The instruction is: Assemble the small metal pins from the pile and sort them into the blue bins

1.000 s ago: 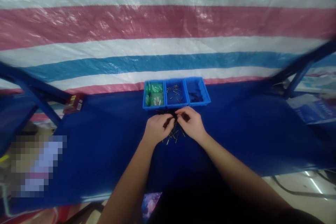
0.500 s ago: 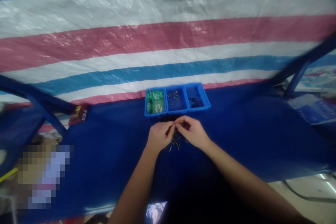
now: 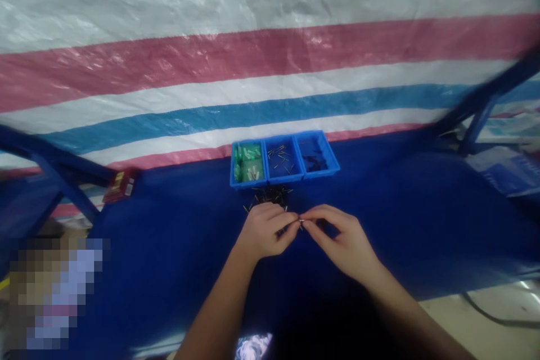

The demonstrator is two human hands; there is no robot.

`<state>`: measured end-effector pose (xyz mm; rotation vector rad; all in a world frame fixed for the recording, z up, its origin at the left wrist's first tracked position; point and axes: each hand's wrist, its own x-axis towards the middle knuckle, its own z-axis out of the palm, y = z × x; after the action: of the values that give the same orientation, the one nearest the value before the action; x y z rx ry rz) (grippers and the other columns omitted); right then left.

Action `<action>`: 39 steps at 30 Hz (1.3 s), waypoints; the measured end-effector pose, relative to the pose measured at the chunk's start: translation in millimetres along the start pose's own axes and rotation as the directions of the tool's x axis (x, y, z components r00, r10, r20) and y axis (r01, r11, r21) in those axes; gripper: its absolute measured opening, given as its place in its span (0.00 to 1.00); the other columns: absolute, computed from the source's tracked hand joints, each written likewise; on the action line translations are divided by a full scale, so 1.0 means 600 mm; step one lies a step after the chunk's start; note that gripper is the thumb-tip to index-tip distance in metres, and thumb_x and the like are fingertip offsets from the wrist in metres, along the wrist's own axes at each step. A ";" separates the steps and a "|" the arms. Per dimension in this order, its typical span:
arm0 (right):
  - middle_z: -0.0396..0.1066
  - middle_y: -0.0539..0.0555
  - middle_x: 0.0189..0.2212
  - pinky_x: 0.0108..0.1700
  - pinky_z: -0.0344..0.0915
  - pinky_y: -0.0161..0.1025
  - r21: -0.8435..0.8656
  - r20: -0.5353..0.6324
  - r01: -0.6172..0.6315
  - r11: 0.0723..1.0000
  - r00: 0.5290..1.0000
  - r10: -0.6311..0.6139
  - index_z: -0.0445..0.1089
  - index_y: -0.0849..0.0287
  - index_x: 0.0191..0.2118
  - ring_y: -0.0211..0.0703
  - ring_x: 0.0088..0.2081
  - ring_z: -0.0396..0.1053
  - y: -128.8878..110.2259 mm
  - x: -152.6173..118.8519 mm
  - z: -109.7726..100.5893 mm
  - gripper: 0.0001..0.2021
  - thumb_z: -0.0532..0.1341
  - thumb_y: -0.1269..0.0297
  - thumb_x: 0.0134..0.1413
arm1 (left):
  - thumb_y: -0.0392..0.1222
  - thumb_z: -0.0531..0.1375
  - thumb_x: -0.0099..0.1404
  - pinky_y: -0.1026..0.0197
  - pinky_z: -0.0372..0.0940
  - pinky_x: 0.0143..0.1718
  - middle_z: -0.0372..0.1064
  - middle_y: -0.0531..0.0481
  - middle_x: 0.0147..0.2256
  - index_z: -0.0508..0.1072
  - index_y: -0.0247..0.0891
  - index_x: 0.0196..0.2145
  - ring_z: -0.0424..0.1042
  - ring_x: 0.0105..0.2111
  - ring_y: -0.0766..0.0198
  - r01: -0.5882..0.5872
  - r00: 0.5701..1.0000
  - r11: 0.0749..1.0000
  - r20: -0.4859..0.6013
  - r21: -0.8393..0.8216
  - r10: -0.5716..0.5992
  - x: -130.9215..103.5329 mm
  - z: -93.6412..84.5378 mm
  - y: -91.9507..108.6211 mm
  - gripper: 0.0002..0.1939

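Finger and thumb of my left hand (image 3: 268, 229) are pinched together, meeting the pinched fingertips of my right hand (image 3: 343, 239) over the blue table. Between the two pinches shows a small thin metal piece (image 3: 301, 221), mostly covered by the fingertips; its exact kind is too small to make out. Behind and partly under my left hand lies a pile of thin dark and brass-coloured pin-like pieces (image 3: 272, 196).
Beyond the pile stand three joined blue bins: the left bin (image 3: 232, 174) holds green bags and pale pieces, the middle bin (image 3: 287, 180) thin metal pins, the right bin (image 3: 331, 171) dark pieces. A red box (image 3: 120, 184) sits at left, a plastic packet (image 3: 506, 171) at right.
Both hands have moved right and a little toward me, off the pile, which now shows more behind my left hand. The pinched piece stays between the fingertips.
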<state>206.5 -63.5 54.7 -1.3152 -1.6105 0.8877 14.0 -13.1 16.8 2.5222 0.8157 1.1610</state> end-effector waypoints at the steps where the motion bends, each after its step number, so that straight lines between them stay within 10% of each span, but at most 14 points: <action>1: 0.77 0.54 0.36 0.35 0.74 0.39 -0.013 -0.017 0.018 1.000 1.000 -0.018 0.77 0.53 0.39 0.44 0.36 0.76 0.000 -0.005 0.002 0.04 0.63 0.65 0.60 | 0.37 0.61 0.64 0.61 0.57 0.25 0.67 0.53 0.21 0.74 0.38 0.35 0.63 0.21 0.68 -0.018 1.000 1.000 0.000 -0.004 0.018 -0.001 0.001 0.000 0.02; 13: 0.79 0.53 0.37 0.36 0.74 0.40 -0.074 -0.111 -0.076 0.994 0.992 0.067 0.77 0.52 0.39 0.45 0.37 0.77 0.016 -0.022 0.001 0.05 0.64 0.64 0.59 | 0.37 0.61 0.65 0.62 0.61 0.26 0.69 0.54 0.23 0.74 0.40 0.39 0.67 0.22 0.68 0.057 0.998 0.992 -0.015 -0.109 -0.059 -0.004 0.008 -0.004 0.04; 28: 0.77 0.52 0.36 0.34 0.72 0.37 -0.168 0.084 0.151 0.974 0.987 -0.138 0.76 0.55 0.43 0.40 0.33 0.75 0.007 0.083 0.023 0.08 0.61 0.68 0.59 | 0.35 0.61 0.66 0.62 0.71 0.37 0.79 0.49 0.35 0.76 0.39 0.41 0.78 0.33 0.64 0.192 0.958 0.981 -0.219 0.010 -0.185 -0.014 0.000 -0.032 0.06; 39: 0.76 0.54 0.35 0.34 0.71 0.39 -0.042 0.049 0.300 0.953 0.953 -0.298 0.76 0.56 0.43 0.40 0.33 0.73 0.061 0.078 0.035 0.08 0.62 0.69 0.60 | 0.34 0.62 0.65 0.63 0.71 0.35 0.79 0.49 0.35 0.75 0.38 0.40 0.78 0.32 0.64 0.187 0.967 0.980 -0.162 -0.062 -0.195 -0.013 0.003 -0.037 0.06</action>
<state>196.9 -10.9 21.4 -1.0517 -1.8162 0.6972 2.7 0.4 1.2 2.2725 1.0354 1.3217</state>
